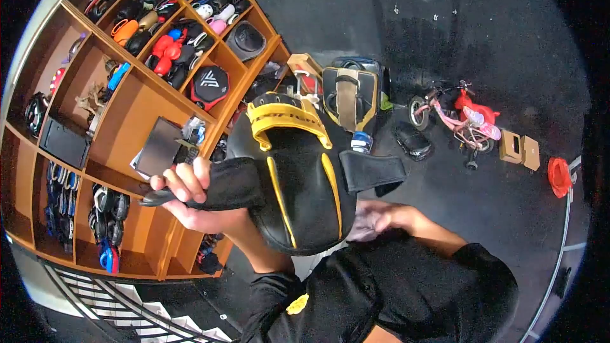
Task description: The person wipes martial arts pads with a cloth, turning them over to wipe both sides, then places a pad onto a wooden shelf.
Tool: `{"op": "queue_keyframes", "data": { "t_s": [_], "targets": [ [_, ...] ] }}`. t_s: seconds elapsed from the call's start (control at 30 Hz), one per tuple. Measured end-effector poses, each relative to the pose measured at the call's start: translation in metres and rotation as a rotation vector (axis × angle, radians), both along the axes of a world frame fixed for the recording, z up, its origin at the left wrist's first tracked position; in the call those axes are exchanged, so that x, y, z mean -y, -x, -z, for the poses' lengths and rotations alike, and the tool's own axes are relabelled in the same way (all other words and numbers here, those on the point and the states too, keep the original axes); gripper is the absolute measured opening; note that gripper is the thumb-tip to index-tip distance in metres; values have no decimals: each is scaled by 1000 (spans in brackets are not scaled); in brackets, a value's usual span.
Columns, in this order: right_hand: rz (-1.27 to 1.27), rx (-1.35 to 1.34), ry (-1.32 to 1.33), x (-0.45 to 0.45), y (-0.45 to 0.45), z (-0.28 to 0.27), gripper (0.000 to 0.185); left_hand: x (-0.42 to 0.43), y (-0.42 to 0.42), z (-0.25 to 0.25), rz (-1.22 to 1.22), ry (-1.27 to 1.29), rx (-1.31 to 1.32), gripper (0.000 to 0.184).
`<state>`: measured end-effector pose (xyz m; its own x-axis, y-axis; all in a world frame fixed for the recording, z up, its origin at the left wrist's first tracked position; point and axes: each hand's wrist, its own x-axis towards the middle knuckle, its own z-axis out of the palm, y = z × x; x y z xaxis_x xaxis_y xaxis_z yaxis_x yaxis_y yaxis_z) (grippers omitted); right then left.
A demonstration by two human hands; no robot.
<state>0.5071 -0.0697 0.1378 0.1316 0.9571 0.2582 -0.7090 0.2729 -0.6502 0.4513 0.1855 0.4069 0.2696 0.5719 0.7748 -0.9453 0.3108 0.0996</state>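
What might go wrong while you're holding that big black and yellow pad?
If the left hand lets go of the gripped strap, the pad might slip, since the right hand seems to be only at its lower edge. The other strap, sticking out free, might snag on something. Anyone walking over there might trip on the pink bike.
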Motion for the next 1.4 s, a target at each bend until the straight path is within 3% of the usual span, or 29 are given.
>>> {"op": "queue_keyframes", "data": {
  "t_s": [0.03,0.1,0.13,0.2,0.3,0.37,0.4,0.43,0.47,0.5,0.53,0.57,0.6,0.67,0.7,0.77,0.83,0.87,0.93,0.97,1.03,1.07,1.1,1.17,1.23,1.27,1.33,1.37,1.4],
  "targets": [
    [121,-120,22,-5,-5,14,74,2,-2,8,-47,-73,22,19],
    [338,-573,83,-19,-9,-59,65,-8,1,23,122,-169,19,18],
    [500,-627,178,-24,-18,-69,52,-1,1,28,119,-139,5,13],
    [733,-544,420,-33,-31,-97,45,-6,3,38,176,-139,-36,16],
    [1028,-325,335,-25,-49,-102,33,-10,6,62,63,-91,-176,32],
    [1122,-12,315,-25,-64,-108,25,-11,10,76,-21,112,-454,38],
    [1198,148,335,-30,-70,-113,23,-18,9,85,-163,302,-738,44],
    [1172,321,345,-34,-80,-107,26,-33,8,106,-422,173,-834,47],
    [1080,459,403,-34,-87,-117,27,-32,4,112,-909,172,-1022,53],
    [1073,597,418,-39,-95,-117,28,-33,-1,123,-1238,39,-870,58],
    [1065,737,424,-45,-102,-118,28,-5,-5,108,-1133,-36,-769,56],
    [1096,834,273,-49,-105,-120,29,0,-2,106,-922,-292,-819,57],
    [989,878,301,-50,-107,-124,31,6,-3,110,-826,-567,-919,54],
    [896,886,215,-46,-102,-139,32,51,-14,109,-181,-786,-1218,64],
    [826,906,195,-40,-105,-141,33,64,-21,130,-127,-938,-1299,79],
    [864,873,122,-35,-108,-142,33,86,-48,162,97,-830,-1279,88],
    [710,810,265,-16,-129,-149,25,102,-68,179,-6,-836,-1209,80],
    [552,727,282,-7,-143,-156,25,102,-73,177,-229,-1072,-1185,64],
    [656,761,229,10,-153,-160,25,113,-83,174,-397,-1130,-1036,55],
    [663,794,213,16,-160,-156,25,120,-92,178,-59,-864,-993,51],
    [641,744,192,30,-169,-153,27,137,-105,179,29,-743,-1119,49],
    [604,656,180,36,-172,-153,28,141,-115,184,-190,-818,-1106,51],
    [575,720,249,46,-178,-156,29,146,-123,189,-156,-720,-1163,44],
    [592,799,236,56,-192,-154,29,146,-133,188,-262,-897,-1188,38],
    [648,857,244,68,-199,-163,31,156,-137,187,-237,-764,-1158,33],
    [753,733,233,66,-206,-148,29,154,-137,189,-373,-847,-1199,31],
    [823,408,270,67,-212,-143,29,165,-137,184,-407,-722,-1150,30],
    [773,231,486,76,-222,-148,29,167,-137,186,-356,-669,-1123,27],
    [675,-38,483,79,-239,-142,32,165,-136,190,-338,-637,-1080,24]
  ]
}}
